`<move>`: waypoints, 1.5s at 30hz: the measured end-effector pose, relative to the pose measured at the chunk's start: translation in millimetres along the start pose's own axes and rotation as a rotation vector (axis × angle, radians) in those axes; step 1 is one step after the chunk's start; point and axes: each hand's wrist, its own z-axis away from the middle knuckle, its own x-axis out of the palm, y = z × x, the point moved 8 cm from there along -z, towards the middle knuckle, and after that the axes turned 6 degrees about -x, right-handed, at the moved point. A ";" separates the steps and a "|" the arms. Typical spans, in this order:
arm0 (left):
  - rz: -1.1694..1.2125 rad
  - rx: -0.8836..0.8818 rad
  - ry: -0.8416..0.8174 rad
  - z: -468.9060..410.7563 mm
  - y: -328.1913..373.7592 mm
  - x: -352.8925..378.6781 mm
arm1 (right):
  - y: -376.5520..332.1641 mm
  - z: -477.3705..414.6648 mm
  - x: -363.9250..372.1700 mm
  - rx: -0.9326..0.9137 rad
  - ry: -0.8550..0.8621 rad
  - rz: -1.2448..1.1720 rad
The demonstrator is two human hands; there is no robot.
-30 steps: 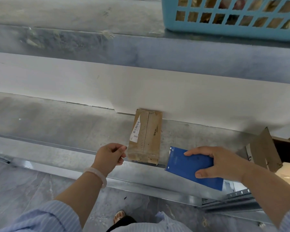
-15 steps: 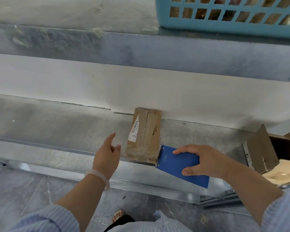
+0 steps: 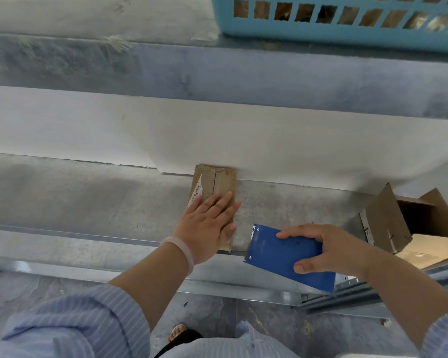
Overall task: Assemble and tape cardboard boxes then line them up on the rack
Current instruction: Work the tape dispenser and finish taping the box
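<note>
Head: box (image 3: 219,182) from wall (image 3: 217,135) to shelf lip (image 3: 88,235)

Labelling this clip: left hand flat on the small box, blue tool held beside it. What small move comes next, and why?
Probably the right hand moves the blue tool left onto the near end of the cardboard box. The left hand lies flat on the box, which sits against the wall, and the tool is just right of it.
</note>
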 end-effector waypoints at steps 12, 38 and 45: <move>0.030 0.017 -0.014 -0.9 -1.5 3.0 | -24.7 4.8 -6.3 0.070 -0.072 0.276; 0.079 -0.006 -0.007 -2.9 -2.6 1.5 | -96.0 -73.5 65.6 0.106 -0.050 0.984; 0.110 -0.030 -0.010 -6.8 -7.9 3.5 | -104.9 -75.0 68.9 0.122 -0.040 1.008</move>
